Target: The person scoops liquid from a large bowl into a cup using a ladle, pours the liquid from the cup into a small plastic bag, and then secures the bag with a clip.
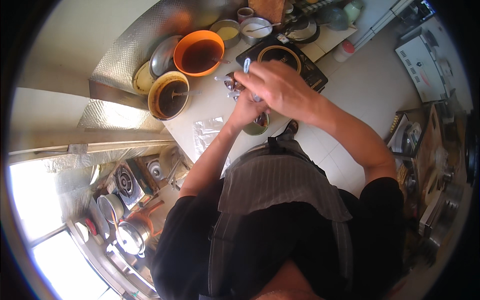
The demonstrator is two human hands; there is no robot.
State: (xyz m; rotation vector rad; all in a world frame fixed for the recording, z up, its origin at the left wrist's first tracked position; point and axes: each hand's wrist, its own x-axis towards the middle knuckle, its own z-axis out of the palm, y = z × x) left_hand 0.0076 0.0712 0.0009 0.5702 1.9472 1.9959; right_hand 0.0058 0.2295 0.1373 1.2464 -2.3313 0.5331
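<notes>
My left hand (248, 108) and my right hand (279, 84) meet over the front part of a pale counter. My left fingers are closed around clear plastic, apparently the neck of a small bag. My right hand bends over them, and a twist of clear plastic (247, 65) sticks up from its fingers. Just beyond lie small clear plastic bags (232, 83) with dark brown contents. Below my hands sits a green bowl (257, 129) with something dark in it, partly covered. Flat clear plastic bags (206, 133) lie left of my left forearm.
An orange bowl (180, 48) and a cream pot (152, 101) hold dark liquid and utensils. Behind them stand metal bowls with yellow (227, 33) and white (257, 30) contents. A black induction cooker (318, 79) lies beyond my right hand. A gas burner (125, 182) is at lower left.
</notes>
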